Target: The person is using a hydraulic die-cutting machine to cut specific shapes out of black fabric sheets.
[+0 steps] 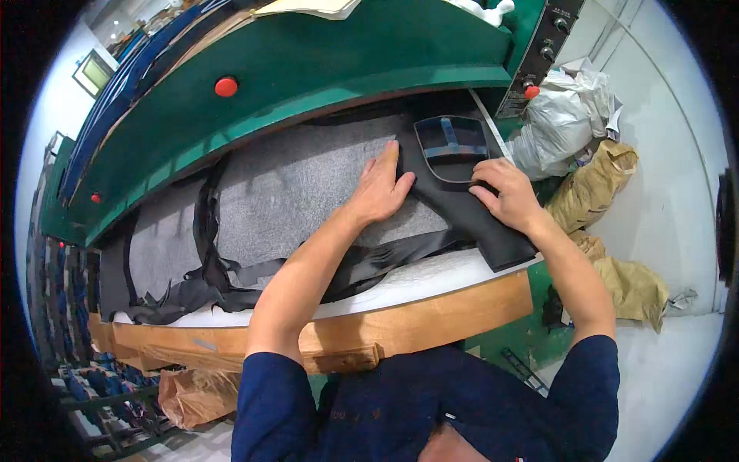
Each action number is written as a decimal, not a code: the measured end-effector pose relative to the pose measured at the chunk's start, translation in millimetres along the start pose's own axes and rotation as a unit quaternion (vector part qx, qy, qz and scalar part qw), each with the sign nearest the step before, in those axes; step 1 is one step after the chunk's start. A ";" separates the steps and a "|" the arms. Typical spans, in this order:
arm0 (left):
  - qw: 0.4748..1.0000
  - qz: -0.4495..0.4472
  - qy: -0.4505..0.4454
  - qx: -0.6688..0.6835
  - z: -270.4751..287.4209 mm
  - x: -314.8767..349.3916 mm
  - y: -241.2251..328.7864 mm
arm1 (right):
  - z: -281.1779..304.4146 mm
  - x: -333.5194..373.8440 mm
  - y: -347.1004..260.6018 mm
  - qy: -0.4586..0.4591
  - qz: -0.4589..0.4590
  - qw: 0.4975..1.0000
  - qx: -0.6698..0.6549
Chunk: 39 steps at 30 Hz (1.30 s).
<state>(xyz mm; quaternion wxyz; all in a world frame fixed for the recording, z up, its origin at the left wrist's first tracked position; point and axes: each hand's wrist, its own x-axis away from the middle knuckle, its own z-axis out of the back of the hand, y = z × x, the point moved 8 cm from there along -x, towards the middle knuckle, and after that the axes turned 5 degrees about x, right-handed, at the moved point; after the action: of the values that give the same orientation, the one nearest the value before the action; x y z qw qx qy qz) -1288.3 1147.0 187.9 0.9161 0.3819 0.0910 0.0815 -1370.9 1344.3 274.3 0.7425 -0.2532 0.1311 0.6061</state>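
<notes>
A cutting die (449,138), a rounded metal outline with a crossbar inside, rests on a black sheet of leather-like material (500,242) at the right. My right hand (504,192) has its fingers and thumb closed on the die's lower right rim. To the left of the die, my left hand (381,189) lies palm down with fingers stretched and thumb apart, where the black sheet meets a grey, fuzzy-looking area (285,181). Ragged black strips (204,223) border the grey areas. Beneath them a white board (416,286) shows at the near edge.
A green machine beam (346,69) with a red button (225,86) spans behind the work. Knobs line a control panel (543,54) at right. Plastic bags (558,115) and brown sacks (596,189) stand beyond. A wooden edge (431,316) runs along the front.
</notes>
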 end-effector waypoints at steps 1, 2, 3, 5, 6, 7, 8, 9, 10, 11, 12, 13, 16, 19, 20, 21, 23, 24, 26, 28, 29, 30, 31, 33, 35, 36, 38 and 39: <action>1.000 0.003 -0.003 -0.004 -1.8 -0.4 -0.2 | 0.2 -1.9 -0.2 -0.002 -0.001 1.000 0.001; 1.000 0.005 -0.006 -0.007 -3.3 -0.6 -0.7 | 0.7 -4.4 -2.7 0.003 0.004 1.000 -0.005; 1.000 0.006 -0.005 -0.005 -2.7 -0.4 -0.8 | 1.8 -7.9 -7.3 0.008 0.010 1.000 -0.011; 1.000 0.007 -0.009 -0.020 -1.9 0.5 -1.8 | -1.9 -6.7 -12.1 -0.004 0.009 1.000 -0.011; 1.000 0.008 -0.005 -0.019 -0.6 -0.1 -1.0 | -5.3 -3.7 -10.3 -0.007 0.003 1.000 -0.020; 1.000 0.005 -0.012 -0.018 -1.8 -1.1 0.7 | -7.9 -1.7 -8.9 -0.010 -0.003 1.000 -0.029; 1.000 0.003 -0.019 -0.018 -2.7 -2.1 2.2 | -7.9 -0.5 -8.9 -0.005 0.003 1.000 -0.024; 1.000 0.005 -0.015 -0.017 -1.9 -2.8 1.1 | -7.8 -1.3 -10.9 -0.007 0.007 1.000 -0.025; 1.000 0.010 -0.018 -0.024 -2.0 -3.7 -0.2 | -9.4 -2.1 -10.0 -0.021 -0.007 1.000 -0.018; 0.999 0.015 -0.021 -0.030 -2.0 -2.5 -1.9 | -11.4 -2.7 -9.5 -0.035 -0.022 0.999 -0.011; 1.000 0.007 -0.012 -0.021 -1.0 -2.0 -1.6 | -11.1 -2.5 -9.5 -0.027 -0.027 0.999 -0.014; 1.000 0.006 -0.009 -0.021 -0.7 -2.3 -2.7 | -12.2 -2.5 -9.3 -0.027 -0.024 0.999 -0.013; 1.000 0.006 0.009 -0.016 0.9 -2.9 -0.8 | -11.4 1.4 -6.0 -0.018 -0.034 0.999 -0.017; 0.999 0.046 -0.012 0.007 0.8 -7.3 -3.7 | -7.7 0.4 -2.7 -0.018 -0.019 0.999 -0.027; 0.999 0.036 0.001 0.016 2.9 -6.2 -0.7 | -10.7 1.4 1.4 -0.042 -0.029 0.998 -0.036; 0.999 0.037 -0.001 0.015 3.6 -6.0 -2.9 | -11.6 0.6 2.8 -0.041 -0.031 0.998 -0.038; 0.999 0.044 -0.005 0.014 4.1 -6.0 -7.2 | -12.6 0.1 -0.2 -0.029 -0.016 0.998 -0.047; 0.999 0.030 0.021 0.019 6.6 -3.9 -3.8 | -12.7 1.2 -1.0 -0.030 -0.019 0.998 -0.042; 0.999 0.050 0.014 0.015 6.5 -4.1 -5.2 | -11.8 2.1 -2.5 -0.023 -0.018 0.998 -0.047; 0.997 0.074 0.007 0.024 10.6 -4.1 4.9 | -9.8 5.5 -0.2 -0.022 -0.017 0.999 -0.037; 0.997 0.075 0.005 0.021 14.5 -0.2 10.5 | -10.6 6.9 1.1 -0.020 -0.019 0.999 -0.040; 0.997 0.069 0.019 0.022 22.6 7.4 15.1 | -10.6 6.7 0.1 -0.015 -0.017 0.999 -0.033; 0.997 0.062 0.033 0.022 31.2 15.7 17.5 | -10.5 6.0 -1.5 -0.009 -0.015 1.000 -0.027; 0.997 0.034 0.061 -0.032 44.3 36.4 7.2 | -12.1 2.9 -6.0 -0.019 -0.004 0.999 -0.030; 0.997 0.000 0.065 -0.039 56.5 63.7 16.2 | -15.0 7.8 4.9 -0.050 -0.019 0.998 -0.013; 0.997 -0.004 0.064 -0.040 64.8 80.9 18.6 | -11.0 9.8 3.5 -0.047 -0.021 0.999 -0.010; 0.991 -0.023 0.117 -0.063 95.7 128.4 23.5 | -2.9 9.5 -6.2 -0.044 -0.037 0.998 0.018; 0.987 -0.032 0.136 -0.075 112.5 156.8 22.8 | 2.6 7.3 -19.0 -0.042 -0.034 0.998 0.018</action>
<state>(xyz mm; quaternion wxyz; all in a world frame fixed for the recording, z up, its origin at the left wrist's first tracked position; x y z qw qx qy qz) -1112.2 1120.1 265.6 0.9235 0.2939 0.2206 0.1100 -1351.2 1349.2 276.9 0.7719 -0.2186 0.1025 0.5881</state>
